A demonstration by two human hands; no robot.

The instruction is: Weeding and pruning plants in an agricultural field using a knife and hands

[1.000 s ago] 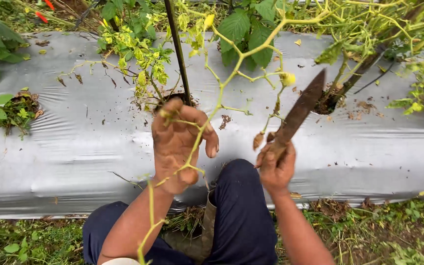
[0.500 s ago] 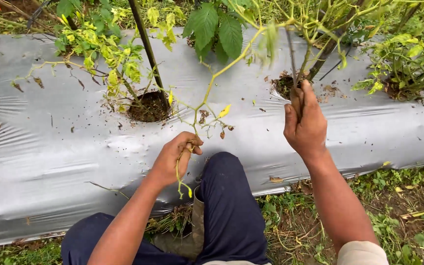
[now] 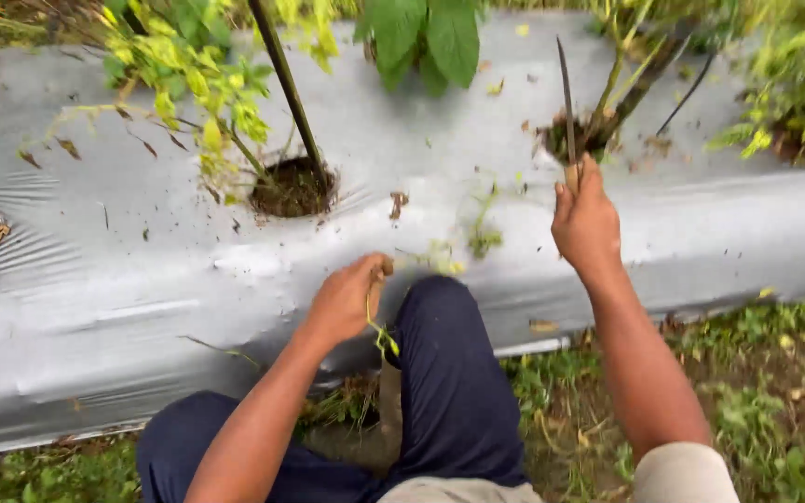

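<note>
My left hand (image 3: 347,298) is closed on a thin green plant stem (image 3: 382,337) whose end dangles over my dark blue trouser knee (image 3: 440,335). My right hand (image 3: 587,222) grips the wooden handle of a knife (image 3: 566,102), its narrow blade pointing up toward a planting hole (image 3: 570,140) with stems in it. Both hands are above a raised bed covered in silver plastic mulch (image 3: 142,270).
A dark stake (image 3: 286,93) stands in another soil hole (image 3: 293,186) with yellow-green leafy plants (image 3: 188,84) around it. Broad green leaves (image 3: 421,37) hang at top centre. More plants (image 3: 794,93) at right. Grass and weeds (image 3: 775,391) lie beside my legs.
My left hand has pulled the stem down and toward my knee; the long yellow-green stem no longer stretches up. My right hand has moved to the right hole and now holds the knife upright.
</note>
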